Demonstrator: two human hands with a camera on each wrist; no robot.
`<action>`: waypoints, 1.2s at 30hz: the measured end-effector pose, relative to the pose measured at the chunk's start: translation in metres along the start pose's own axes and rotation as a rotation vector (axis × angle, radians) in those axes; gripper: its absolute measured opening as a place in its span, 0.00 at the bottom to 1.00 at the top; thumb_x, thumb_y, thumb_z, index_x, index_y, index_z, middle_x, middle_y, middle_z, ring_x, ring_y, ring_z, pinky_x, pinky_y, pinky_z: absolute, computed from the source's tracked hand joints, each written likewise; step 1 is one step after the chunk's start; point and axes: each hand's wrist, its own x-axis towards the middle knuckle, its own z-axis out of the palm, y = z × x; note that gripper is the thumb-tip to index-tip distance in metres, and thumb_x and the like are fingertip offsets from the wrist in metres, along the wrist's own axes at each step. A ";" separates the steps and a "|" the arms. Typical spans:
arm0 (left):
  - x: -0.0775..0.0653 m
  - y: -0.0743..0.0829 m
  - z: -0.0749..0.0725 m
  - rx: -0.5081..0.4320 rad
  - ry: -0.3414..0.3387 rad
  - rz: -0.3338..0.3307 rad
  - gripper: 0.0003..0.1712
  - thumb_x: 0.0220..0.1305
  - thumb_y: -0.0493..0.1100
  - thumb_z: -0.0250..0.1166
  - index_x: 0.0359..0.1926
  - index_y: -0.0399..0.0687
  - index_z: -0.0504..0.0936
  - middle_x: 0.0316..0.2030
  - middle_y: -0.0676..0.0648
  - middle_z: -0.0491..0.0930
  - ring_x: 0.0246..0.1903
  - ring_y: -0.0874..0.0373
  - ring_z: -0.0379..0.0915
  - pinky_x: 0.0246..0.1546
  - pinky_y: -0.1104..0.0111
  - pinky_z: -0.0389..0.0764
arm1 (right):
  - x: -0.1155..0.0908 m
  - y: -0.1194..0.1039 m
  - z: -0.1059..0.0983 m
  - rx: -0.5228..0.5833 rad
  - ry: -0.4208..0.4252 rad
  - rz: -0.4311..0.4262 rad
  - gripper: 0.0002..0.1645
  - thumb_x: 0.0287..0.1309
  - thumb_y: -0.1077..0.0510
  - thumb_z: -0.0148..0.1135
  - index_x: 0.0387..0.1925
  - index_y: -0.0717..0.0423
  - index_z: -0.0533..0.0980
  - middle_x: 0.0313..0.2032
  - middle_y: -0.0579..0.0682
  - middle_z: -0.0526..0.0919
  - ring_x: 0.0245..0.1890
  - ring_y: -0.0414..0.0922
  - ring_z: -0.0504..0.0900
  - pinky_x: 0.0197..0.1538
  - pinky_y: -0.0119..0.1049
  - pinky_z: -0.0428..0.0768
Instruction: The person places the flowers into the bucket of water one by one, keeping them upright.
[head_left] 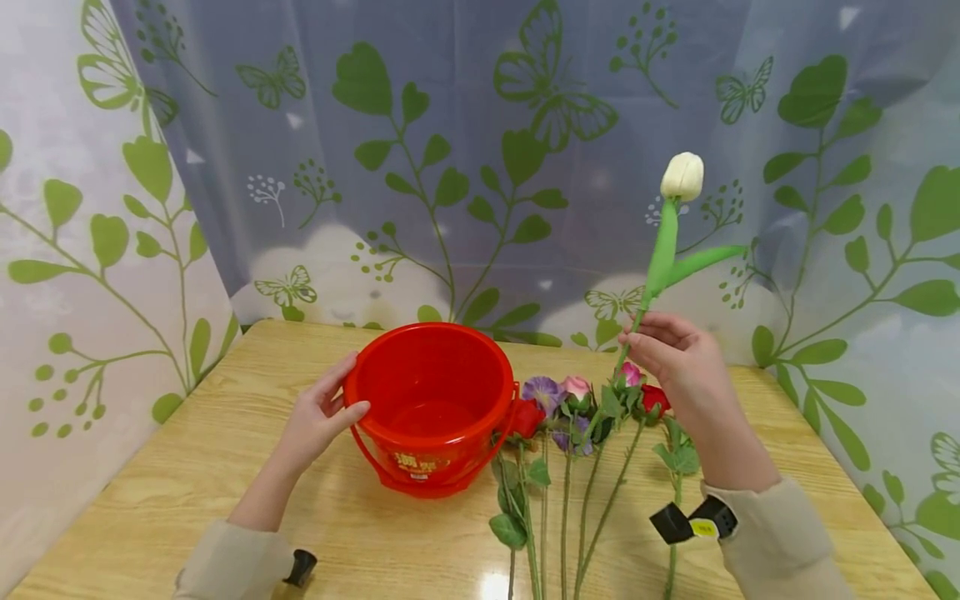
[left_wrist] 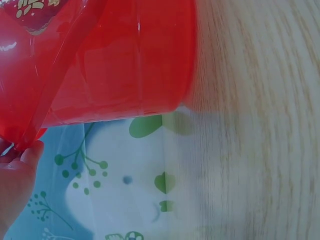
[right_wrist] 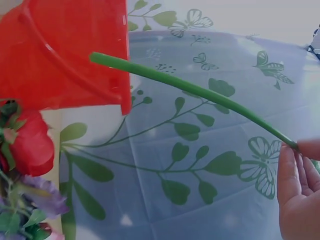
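Little looks done: the tulip [head_left: 662, 262], pinched in the right grip [head_left: 693, 367], is off the surface [head_left: 408, 537] but outside the bucket [head_left: 459, 458], which the left grip [head_left: 318, 422] pinches at its rim [head_left: 431, 440], while other flowers [head_left: 576, 388], seemingly still unhandled, lie below the right grip, mostly leftward.

A screened-off nook, seemingly indoors — exact kind of room unclear — with a wood-grain table [head_left: 405, 550], leaf-and-butterfly backdrop [head_left: 472, 242] close behind it, similar printed cloth [head_left: 90, 258] along left and right sides
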 end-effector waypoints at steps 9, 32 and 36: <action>0.000 -0.001 -0.002 0.010 -0.003 0.005 0.34 0.54 0.28 0.60 0.61 0.28 0.58 0.61 0.35 0.57 0.57 0.42 0.55 0.47 0.76 0.69 | 0.016 -0.013 0.020 0.098 0.028 -0.022 0.09 0.47 0.69 0.62 0.34 0.62 0.74 0.32 0.52 0.78 0.34 0.43 0.80 0.42 0.32 0.77; 0.000 -0.001 -0.001 0.013 0.014 0.005 0.34 0.53 0.28 0.61 0.60 0.27 0.59 0.60 0.35 0.58 0.57 0.47 0.58 0.46 0.76 0.70 | 0.043 -0.010 0.085 0.068 0.028 -0.070 0.08 0.51 0.71 0.57 0.34 0.60 0.74 0.32 0.52 0.79 0.34 0.43 0.80 0.44 0.33 0.77; 0.001 -0.001 -0.001 0.014 0.014 0.011 0.34 0.53 0.28 0.61 0.60 0.27 0.59 0.60 0.35 0.58 0.57 0.47 0.58 0.46 0.76 0.70 | 0.046 0.002 0.095 0.054 0.047 -0.079 0.09 0.52 0.71 0.57 0.35 0.58 0.74 0.33 0.51 0.79 0.34 0.43 0.80 0.42 0.33 0.77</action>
